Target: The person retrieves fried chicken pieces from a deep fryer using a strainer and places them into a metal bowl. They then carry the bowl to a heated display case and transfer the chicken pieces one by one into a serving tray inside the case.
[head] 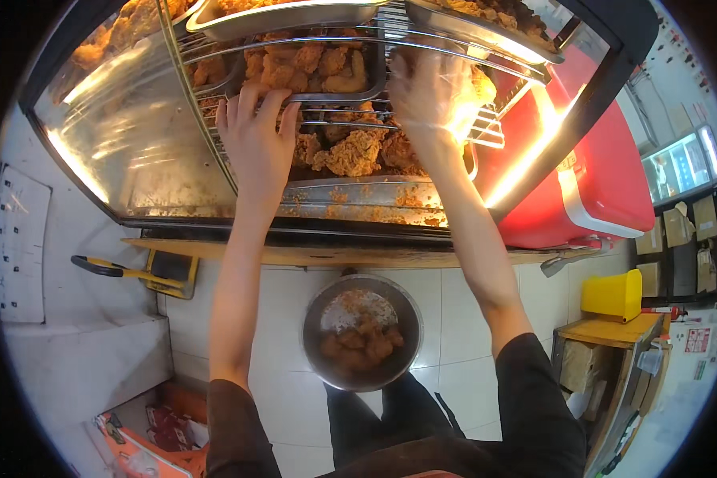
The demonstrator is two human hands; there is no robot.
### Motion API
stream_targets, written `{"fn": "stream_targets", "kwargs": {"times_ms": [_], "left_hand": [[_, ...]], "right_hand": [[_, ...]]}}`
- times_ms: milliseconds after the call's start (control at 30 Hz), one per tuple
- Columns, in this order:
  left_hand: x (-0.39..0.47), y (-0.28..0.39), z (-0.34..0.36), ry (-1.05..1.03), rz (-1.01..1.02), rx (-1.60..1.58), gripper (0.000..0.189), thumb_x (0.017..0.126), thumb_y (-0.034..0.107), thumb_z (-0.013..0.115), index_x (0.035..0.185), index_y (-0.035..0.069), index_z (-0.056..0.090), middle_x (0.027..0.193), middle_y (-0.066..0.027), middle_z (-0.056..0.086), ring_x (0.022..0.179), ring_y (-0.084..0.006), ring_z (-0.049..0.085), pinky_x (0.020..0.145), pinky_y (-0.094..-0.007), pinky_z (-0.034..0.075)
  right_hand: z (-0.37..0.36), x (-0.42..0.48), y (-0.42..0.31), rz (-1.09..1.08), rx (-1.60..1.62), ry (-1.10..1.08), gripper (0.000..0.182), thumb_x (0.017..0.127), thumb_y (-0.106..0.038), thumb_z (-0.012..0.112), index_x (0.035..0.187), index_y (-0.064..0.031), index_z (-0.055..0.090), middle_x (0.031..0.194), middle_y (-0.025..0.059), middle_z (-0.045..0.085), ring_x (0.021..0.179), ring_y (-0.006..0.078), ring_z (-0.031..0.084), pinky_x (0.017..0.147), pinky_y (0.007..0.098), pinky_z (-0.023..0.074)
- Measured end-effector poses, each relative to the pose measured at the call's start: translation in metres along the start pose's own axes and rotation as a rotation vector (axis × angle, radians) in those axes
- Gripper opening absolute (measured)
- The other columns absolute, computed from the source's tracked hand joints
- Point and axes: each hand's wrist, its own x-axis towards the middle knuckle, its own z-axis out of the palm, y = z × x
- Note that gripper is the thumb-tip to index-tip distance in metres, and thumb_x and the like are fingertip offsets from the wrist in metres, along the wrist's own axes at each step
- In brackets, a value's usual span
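My left hand [257, 128] has its fingers over the front left corner of a metal tray [334, 95] of fried chicken pieces [310, 67], on a wire rack [364, 113] in a lit display warmer. The thumb lies at the tray's front rim. Motion blur covers my right hand [421, 89], near the tray's right side; whether it holds anything cannot be made out. Beside it is a brightly lit, overexposed patch. On the level below sit darker crusted fried chicken pieces [355, 152]. A round metal bowl [313, 334] with brown chicken pieces [361, 346] is below the counter edge.
Trays of fried chicken sit on the upper level, including a right-hand tray [508, 39]. The warmer's black frame [549, 134] surrounds my arms. To its right stands a red cooler box [603, 173]. A wooden counter edge [340, 257] crosses the middle. Crumbs [412, 197] lie along the warmer floor.
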Motion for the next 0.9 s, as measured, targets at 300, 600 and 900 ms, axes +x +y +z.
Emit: {"fn": "stream_targets", "kwargs": {"times_ms": [300,600,900], "left_hand": [[-0.008,-0.02,-0.004,0.031,-0.01,-0.02,0.022,0.079,0.025,0.069,0.094,0.009,0.067,0.094,-0.0042,0.054,0.087,-0.0258,0.052,0.083,-0.0408,0.04],[-0.004,-0.009,-0.003,0.015,-0.024,-0.036,0.027,0.078,0.029,0.069,0.095,0.008,0.066,0.094,-0.0055,0.054,0.088,-0.0271,0.053,0.08,-0.0398,0.041],[0.0,-0.01,0.008,0.064,0.028,0.022,0.028,0.078,0.032,0.069,0.093,0.009,0.065,0.094,-0.0058,0.054,0.089,-0.028,0.053,0.075,-0.0405,0.042]], "right_hand": [[-0.065,0.008,-0.027,-0.082,0.26,-0.375,0.057,0.086,-0.041,0.056,0.127,-0.0032,0.044,0.116,0.0254,0.052,0.101,0.0396,0.055,0.084,0.0467,0.0457],[-0.044,-0.006,0.022,0.126,-0.024,-0.412,0.079,0.082,-0.055,0.055,0.137,-0.0026,0.031,0.132,0.0268,0.039,0.117,0.04,0.046,0.091,0.0429,0.0444],[-0.044,0.018,0.026,0.246,0.164,-0.542,0.081,0.074,-0.062,0.061,0.125,-0.0006,0.048,0.106,0.0196,0.057,0.098,0.0335,0.057,0.083,0.0421,0.0463]]}}
